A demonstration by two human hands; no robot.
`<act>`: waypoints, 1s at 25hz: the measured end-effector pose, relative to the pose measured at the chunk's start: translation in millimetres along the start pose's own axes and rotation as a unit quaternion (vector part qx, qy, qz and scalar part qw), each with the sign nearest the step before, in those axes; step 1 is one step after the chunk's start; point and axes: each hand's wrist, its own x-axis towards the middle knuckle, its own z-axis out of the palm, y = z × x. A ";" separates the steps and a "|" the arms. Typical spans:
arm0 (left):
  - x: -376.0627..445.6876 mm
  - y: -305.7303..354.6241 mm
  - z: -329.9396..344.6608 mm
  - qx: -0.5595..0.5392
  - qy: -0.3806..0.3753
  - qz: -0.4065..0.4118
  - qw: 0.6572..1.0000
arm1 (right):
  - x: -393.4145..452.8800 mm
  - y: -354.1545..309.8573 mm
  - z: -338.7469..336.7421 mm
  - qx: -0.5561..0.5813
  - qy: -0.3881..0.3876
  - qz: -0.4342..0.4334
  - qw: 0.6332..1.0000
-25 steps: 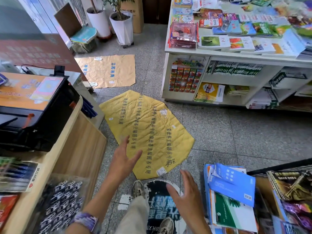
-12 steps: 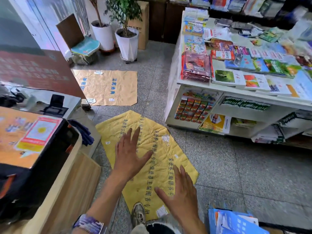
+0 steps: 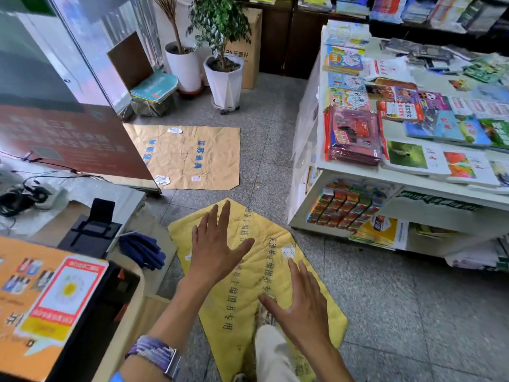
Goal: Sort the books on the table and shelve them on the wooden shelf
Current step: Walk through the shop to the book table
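Head view: both hands are held out over the shop floor, fingers straight and spread wide, holding nothing. The left hand (image 3: 213, 245), with a purple woven band (image 3: 154, 352) on its wrist, hangs above a yellow padded mat (image 3: 248, 285) printed with dark characters; the right hand (image 3: 300, 310) is lower and nearer the camera, over the same mat. A pale trouser leg (image 3: 271, 351) shows below the right hand.

The books (image 3: 413, 139) lie in rows on the white surface (image 3: 355, 175) at right, well apart from both hands; a shrink-wrapped red stack (image 3: 354, 133) sits at its near corner. Below the top, open shelves hold small colourful boxes (image 3: 341, 209) and further printed stock.

Beyond the yellow mat a flattened brown cardboard sheet (image 3: 192, 157) with blue characters lies on the grey tiled floor (image 3: 385, 299). Two potted plants (image 3: 220, 28) in white pots stand by the far wall, next to a cardboard box. At left a wooden counter carries an orange carton (image 3: 35, 304) with a red-bordered label, and dark blue cloth (image 3: 141, 250) lies beside it.
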 end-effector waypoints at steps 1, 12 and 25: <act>15.5 -1.7 -0.7 0.001 -0.002 -0.002 1.000 | 16.6 -7.0 -1.3 0.005 -0.006 -0.001 1.000; 279.4 37.3 0.7 0.035 -0.013 -0.007 0.999 | 284.4 -53.7 -64.0 0.010 -0.038 -0.035 0.999; 594.1 50.2 10.7 0.016 0.021 0.029 0.999 | 577.3 -120.8 -122.5 0.014 -0.028 -0.064 0.997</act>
